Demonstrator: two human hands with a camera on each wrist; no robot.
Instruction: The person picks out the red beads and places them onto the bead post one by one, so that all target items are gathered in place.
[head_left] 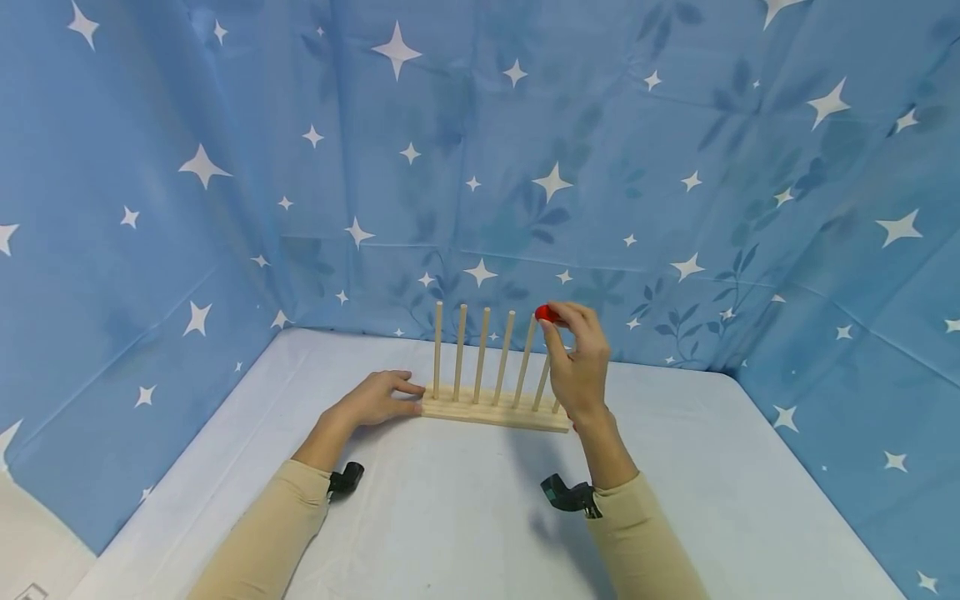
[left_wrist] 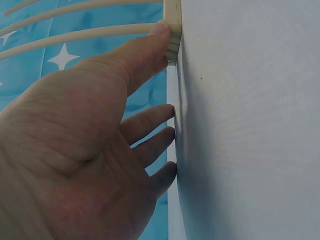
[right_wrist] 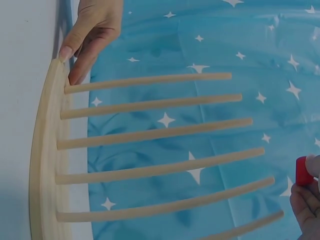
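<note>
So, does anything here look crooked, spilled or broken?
Nothing really stands out. The wooden rack stands upright on the table, and no break shows in its pegs. They look bowed in the wrist views but straight from the head camera, so that is probably lens distortion.

The left hand (head_left: 378, 402) pinches between thumb and index finger, its other three fingers extended and spaced apart. Higher and to its right, the right hand (head_left: 583, 360) pinches with thumb and fingertips. Sleeved, the left forearm (head_left: 262, 529) and right forearm (head_left: 648, 542) trail behind them.
</note>
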